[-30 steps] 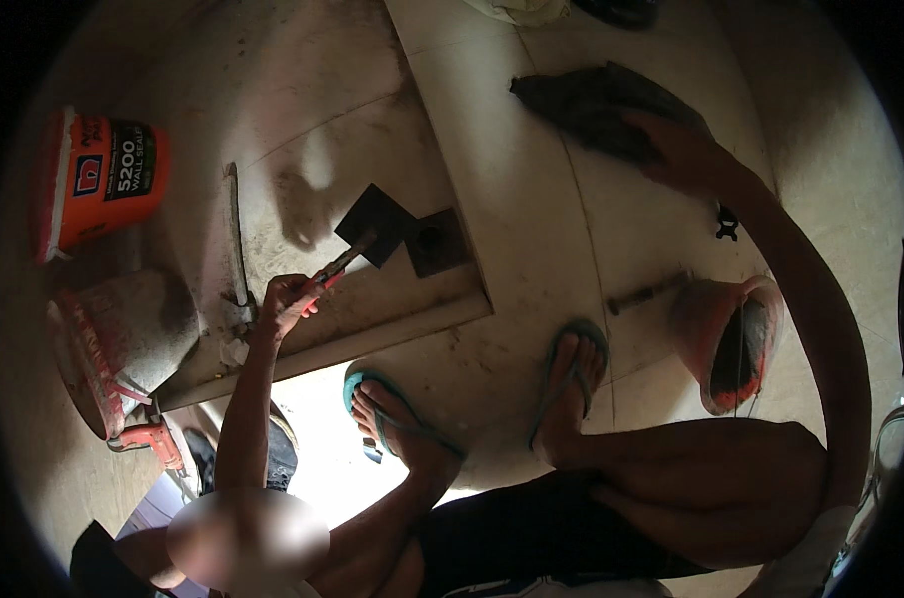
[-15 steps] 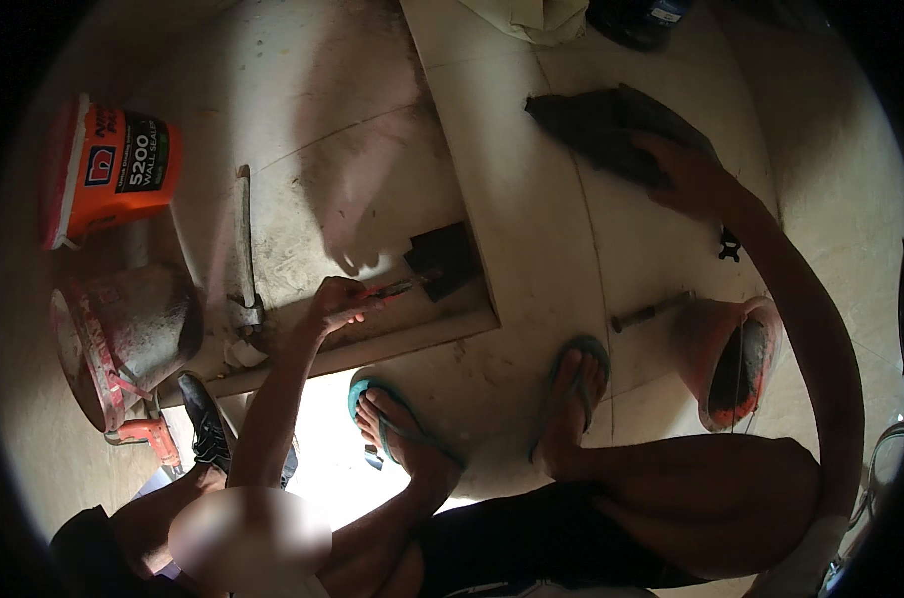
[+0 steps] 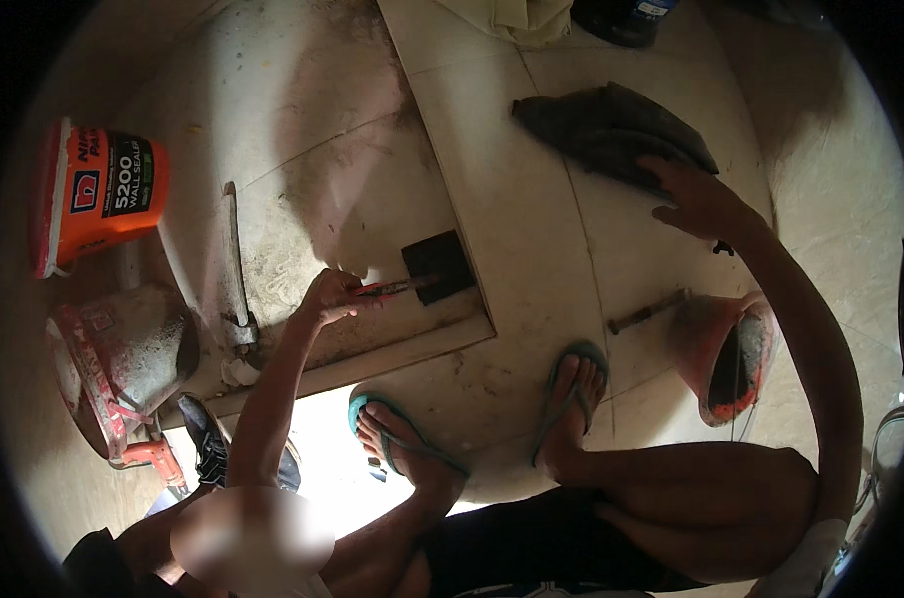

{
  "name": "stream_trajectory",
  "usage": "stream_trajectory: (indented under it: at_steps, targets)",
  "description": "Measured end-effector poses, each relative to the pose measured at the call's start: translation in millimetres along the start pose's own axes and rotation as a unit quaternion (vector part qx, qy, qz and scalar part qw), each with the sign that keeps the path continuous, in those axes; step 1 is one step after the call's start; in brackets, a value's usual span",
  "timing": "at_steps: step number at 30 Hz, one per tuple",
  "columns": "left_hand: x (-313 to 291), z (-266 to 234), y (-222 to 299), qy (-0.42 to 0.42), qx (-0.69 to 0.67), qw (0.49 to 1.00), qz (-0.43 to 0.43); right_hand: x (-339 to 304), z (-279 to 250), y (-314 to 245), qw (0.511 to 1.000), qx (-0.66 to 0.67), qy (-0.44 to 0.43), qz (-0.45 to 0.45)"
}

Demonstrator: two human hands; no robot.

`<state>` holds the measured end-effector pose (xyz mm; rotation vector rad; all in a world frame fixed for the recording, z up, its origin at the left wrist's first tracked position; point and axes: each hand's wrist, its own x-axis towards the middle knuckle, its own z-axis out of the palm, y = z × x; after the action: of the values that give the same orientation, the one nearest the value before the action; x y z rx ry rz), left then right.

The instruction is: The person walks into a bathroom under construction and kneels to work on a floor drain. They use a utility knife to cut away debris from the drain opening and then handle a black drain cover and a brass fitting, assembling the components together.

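Well, red tool (image 3: pixel 377 289): tip unclear against black square (image 3: pixel 452 259).

The tool (image 3: pixel 380 289) in the left hand (image 3: pixel 334 295) has red handles; the square plate (image 3: pixel 440 265) just past that hand is plain black. Left of the same hand, one bucket (image 3: pixel 105 234) is orange with a black, white-lettered label, another (image 3: pixel 143 339) greyish white smeared with red. Under the right hand (image 3: pixel 699 202), the crumpled cloth (image 3: pixel 611 118) is blackish grey. Nearer the body than either hand, the sandals (image 3: pixel 584 348) are teal.

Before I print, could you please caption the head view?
Left hand gripping red-handled pliers at dark square plate; right hand on dark bundle.
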<state>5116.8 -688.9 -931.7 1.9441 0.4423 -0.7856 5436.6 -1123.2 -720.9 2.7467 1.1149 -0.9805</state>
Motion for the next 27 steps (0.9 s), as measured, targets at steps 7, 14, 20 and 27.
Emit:
stream_trajectory:
  at_steps: [7, 14, 20, 27]
  targets:
    - [8, -9, 7, -0.005, 0.046, 0.999, -0.027, 1, 2, 1, 1.0, -0.016, -0.01, 0.024]
    - [13, -13, 14, -0.007, 0.105, 0.994, -0.033, 4, 6, 5, 0.999, -0.012, -0.022, 0.025]
    - [13, -14, 15, -0.03, 0.097, 0.994, -0.043, 7, 8, 7, 1.0, -0.015, -0.012, 0.011]
    - [5, -20, 31, -0.01, 0.168, 0.986, -0.009, 6, 9, 9, 1.0, -0.022, 0.0, -0.001]
